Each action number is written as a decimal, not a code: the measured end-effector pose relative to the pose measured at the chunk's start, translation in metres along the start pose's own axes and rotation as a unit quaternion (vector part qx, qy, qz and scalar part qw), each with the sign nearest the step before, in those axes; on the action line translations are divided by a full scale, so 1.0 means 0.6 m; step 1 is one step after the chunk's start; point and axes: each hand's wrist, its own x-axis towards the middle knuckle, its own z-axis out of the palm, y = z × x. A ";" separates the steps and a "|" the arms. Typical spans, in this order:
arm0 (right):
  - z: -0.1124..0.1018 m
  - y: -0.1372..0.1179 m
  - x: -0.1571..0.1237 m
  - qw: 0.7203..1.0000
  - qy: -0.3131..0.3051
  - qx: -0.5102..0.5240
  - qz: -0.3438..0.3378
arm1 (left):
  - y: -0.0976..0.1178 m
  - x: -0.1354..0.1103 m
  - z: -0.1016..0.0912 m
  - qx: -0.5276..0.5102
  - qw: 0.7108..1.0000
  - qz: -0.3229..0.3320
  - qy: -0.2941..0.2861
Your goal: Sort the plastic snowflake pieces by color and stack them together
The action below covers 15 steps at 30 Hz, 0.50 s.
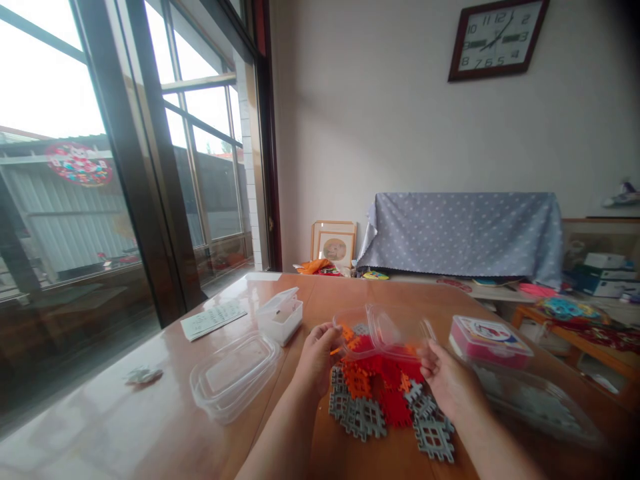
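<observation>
My left hand (320,350) and my right hand (445,377) grip opposite sides of a clear plastic container (395,330), fingers closed on its rims. It is see-through, and I cannot tell whether it is one piece or two overlapping ones. Below and behind it lies a pile of interlocking plastic building pieces on the table. Grey pieces (363,417) with square holes lie at the front, and another grey piece (434,437) is near my right wrist. Red pieces (396,405) and orange pieces (359,381) fill the middle, partly seen through the plastic.
Stacked clear lids (235,373) lie left of my left arm on the brown table (170,427). Beyond them are a white box (283,321) with its lid up, a paper (214,319) and a small plastic packet (144,375). On the right are a pink box (491,341) and a clear tray (537,400).
</observation>
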 end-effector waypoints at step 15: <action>0.031 -0.009 -0.048 0.970 -0.028 -0.208 -0.125 | -0.005 0.001 0.007 -0.013 0.998 -0.058 -0.033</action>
